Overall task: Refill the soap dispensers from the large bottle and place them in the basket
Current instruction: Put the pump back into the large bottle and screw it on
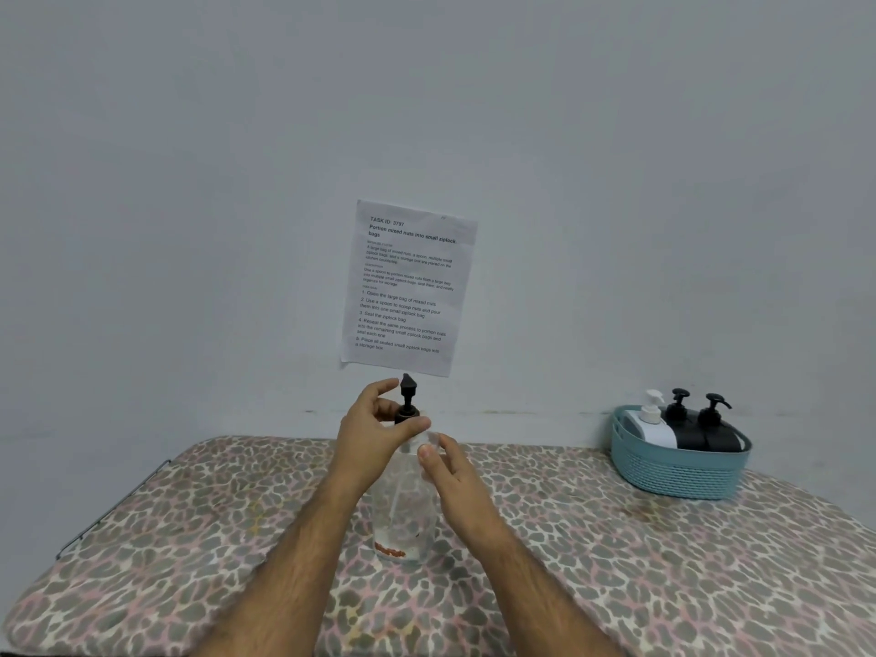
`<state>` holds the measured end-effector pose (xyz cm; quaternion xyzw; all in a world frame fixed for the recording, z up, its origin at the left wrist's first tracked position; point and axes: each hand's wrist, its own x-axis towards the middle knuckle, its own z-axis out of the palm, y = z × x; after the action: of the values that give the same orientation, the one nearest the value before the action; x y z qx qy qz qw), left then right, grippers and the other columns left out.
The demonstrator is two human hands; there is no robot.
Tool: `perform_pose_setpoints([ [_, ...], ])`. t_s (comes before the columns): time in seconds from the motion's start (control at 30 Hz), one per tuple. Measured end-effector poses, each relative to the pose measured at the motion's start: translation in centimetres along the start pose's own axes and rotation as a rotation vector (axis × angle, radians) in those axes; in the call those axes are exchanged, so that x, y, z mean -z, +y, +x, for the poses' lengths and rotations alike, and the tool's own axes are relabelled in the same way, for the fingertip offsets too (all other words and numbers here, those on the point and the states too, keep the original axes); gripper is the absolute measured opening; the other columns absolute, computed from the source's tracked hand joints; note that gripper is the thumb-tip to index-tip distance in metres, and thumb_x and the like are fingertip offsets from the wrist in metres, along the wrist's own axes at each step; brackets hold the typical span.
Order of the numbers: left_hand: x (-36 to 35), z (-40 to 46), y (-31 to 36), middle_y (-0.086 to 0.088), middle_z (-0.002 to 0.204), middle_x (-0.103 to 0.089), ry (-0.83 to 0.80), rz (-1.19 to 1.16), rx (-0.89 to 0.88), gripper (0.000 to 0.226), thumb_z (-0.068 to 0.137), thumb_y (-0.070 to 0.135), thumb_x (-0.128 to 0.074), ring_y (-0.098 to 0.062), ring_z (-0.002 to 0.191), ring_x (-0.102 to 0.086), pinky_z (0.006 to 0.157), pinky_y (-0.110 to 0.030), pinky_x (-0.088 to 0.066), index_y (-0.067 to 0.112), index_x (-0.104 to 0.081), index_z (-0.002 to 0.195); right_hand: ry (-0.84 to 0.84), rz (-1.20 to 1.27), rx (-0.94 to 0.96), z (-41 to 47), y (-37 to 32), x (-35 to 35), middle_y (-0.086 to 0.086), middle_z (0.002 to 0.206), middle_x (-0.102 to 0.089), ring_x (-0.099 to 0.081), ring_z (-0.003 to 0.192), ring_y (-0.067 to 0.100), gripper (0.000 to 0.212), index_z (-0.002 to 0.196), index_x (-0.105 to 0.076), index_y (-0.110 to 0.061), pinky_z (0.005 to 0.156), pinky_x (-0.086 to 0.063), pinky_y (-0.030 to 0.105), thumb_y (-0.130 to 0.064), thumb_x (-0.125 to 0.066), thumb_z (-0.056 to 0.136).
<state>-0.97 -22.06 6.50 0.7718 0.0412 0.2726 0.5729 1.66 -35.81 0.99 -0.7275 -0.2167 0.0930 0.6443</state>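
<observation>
Standing upright near the middle of the leopard-print padded bench (616, 585) is a clear glass soap dispenser bottle (403, 505) with a dark brown pump head (408, 403). It looks nearly empty, with only a reddish patch at the base, which may be a label or residue; I cannot tell which. The left hand (374, 433) has thumb and fingers curled round the pump collar at the neck, a narrow grip pinching the cap. The right hand (455, 471) lies beside the bottle's shoulder, fingers fairly straight, thumb near the glass; whether it touches cannot be made out.

At the bench's far right corner sits a teal woven plastic basket (678, 471), well apart from the clear bottle, holding a white pump dispenser (652, 422) and two black pump dispensers (706, 426). A printed paper sheet (407, 286) hangs on the grey wall behind. No large refill bottle is in view.

Judging by the grip on the collar, the step in hand is twisting the pump, either off for filling or on after it. The next move calls for the right hand to steady the glass body while the left turns the collar, keeping the bottle upright so it does not tip on the soft padding.
</observation>
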Motion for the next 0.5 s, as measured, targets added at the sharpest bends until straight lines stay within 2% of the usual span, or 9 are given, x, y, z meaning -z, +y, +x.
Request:
perform_pose_setpoints([
  [0.13, 0.46, 0.25, -0.27, 0.004, 0.092, -0.075, -0.015, -0.028, 0.001, 0.064, 0.077, 0.021, -0.082, -0.009, 0.097, -0.069, 0.100, -0.038, -0.045, 0.026, -0.050, 0.132, -0.001, -0.007, -0.010, 0.11, -0.06, 0.16, -0.004, 0.142, -0.052, -0.052, 0.127, 0.013, 0.064, 0.148, -0.037, -0.032, 0.096, -0.039, 0.028, -0.063, -0.047, 0.092],
  [0.2, 0.72, 0.07, -0.25, 0.008, 0.094, -0.076, -0.060, -0.034, 0.001, 0.058, 0.084, 0.018, -0.075, -0.003, 0.094, -0.069, 0.097, -0.033, -0.044, 0.027, -0.048, 0.134, -0.007, -0.012, -0.017, 0.25, -0.08, 0.27, -0.004, 0.143, -0.051, -0.052, 0.128, 0.013, 0.064, 0.148, -0.036, -0.032, 0.097, -0.039, 0.029, -0.063, -0.046, 0.092],
  [0.27, 0.79, -0.21, -0.06, 0.010, 0.101, -0.075, -0.114, -0.037, 0.002, 0.054, 0.092, 0.018, -0.066, 0.002, 0.096, -0.068, 0.094, -0.028, -0.042, 0.028, -0.043, 0.140, -0.013, -0.017, -0.024, 0.31, -0.09, 0.36, -0.004, 0.144, -0.050, -0.051, 0.128, 0.013, 0.065, 0.149, -0.035, -0.032, 0.099, -0.039, 0.029, -0.063, -0.046, 0.093],
  [0.33, 0.83, -0.37, 0.01, 0.011, 0.108, -0.073, -0.150, -0.043, 0.014, 0.051, 0.097, 0.018, -0.059, 0.004, 0.100, -0.066, 0.098, -0.029, -0.039, 0.030, -0.040, 0.142, -0.013, -0.024, -0.032, 0.34, -0.17, 0.44, -0.004, 0.145, -0.049, -0.051, 0.129, 0.013, 0.068, 0.150, -0.034, -0.032, 0.099, -0.039, 0.030, -0.066, -0.046, 0.092],
  [0.43, 0.79, -0.29, -0.18, 0.010, 0.110, -0.072, -0.136, -0.025, 0.019, 0.050, 0.092, 0.028, -0.066, 0.000, 0.105, -0.065, 0.101, -0.033, -0.041, 0.027, -0.047, 0.138, -0.022, -0.030, -0.033, 0.32, -0.28, 0.51, -0.004, 0.143, -0.050, -0.052, 0.127, 0.013, 0.067, 0.150, -0.034, -0.032, 0.096, -0.038, 0.030, -0.065, -0.045, 0.092],
  [0.5, 0.61, -0.16, -0.42, 0.009, 0.106, -0.071, -0.060, 0.029, 0.016, 0.054, 0.082, 0.036, -0.076, -0.005, 0.108, -0.063, 0.099, -0.034, -0.043, 0.025, -0.055, 0.131, -0.024, -0.034, -0.035, 0.25, -0.32, 0.51, -0.004, 0.144, -0.050, -0.052, 0.128, 0.013, 0.066, 0.150, -0.033, -0.032, 0.095, -0.038, 0.029, -0.064, -0.045, 0.093],
])
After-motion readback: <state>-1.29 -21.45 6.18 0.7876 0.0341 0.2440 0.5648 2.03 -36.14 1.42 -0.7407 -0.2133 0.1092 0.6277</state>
